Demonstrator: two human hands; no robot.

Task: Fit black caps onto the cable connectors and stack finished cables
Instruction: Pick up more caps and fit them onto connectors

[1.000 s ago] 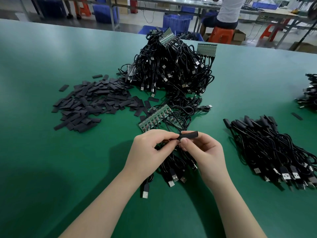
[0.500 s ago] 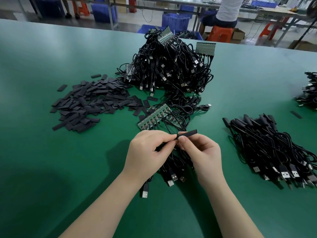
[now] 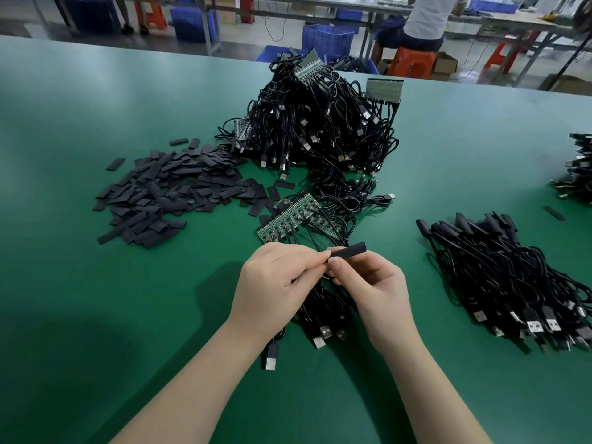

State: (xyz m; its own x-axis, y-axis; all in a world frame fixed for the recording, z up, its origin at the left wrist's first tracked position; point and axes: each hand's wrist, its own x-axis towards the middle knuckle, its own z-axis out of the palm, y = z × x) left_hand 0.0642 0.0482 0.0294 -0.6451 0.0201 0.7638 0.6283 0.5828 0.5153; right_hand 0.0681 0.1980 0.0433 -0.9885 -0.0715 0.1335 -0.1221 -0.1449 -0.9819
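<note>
One black cap [image 3: 347, 251] between both hands [image 3: 320, 283]

Black cap [image 3: 347, 251] tilted; pinched fingertip-high

Beyond the green table [image 3: 96, 315], a seated person [image 3: 423, 24] on an orange stool [image 3: 411, 62], near blue crates [image 3: 326, 38].

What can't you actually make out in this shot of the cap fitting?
All in the head view:
- The connector going into the black cap: hidden behind the fingertips of the left hand and right hand.
- How far the cap is seated: covered by the same fingertips.
- The finished cable stack: cut off by the right edge.
- The green circuit strip: its components are too small to identify.
</note>
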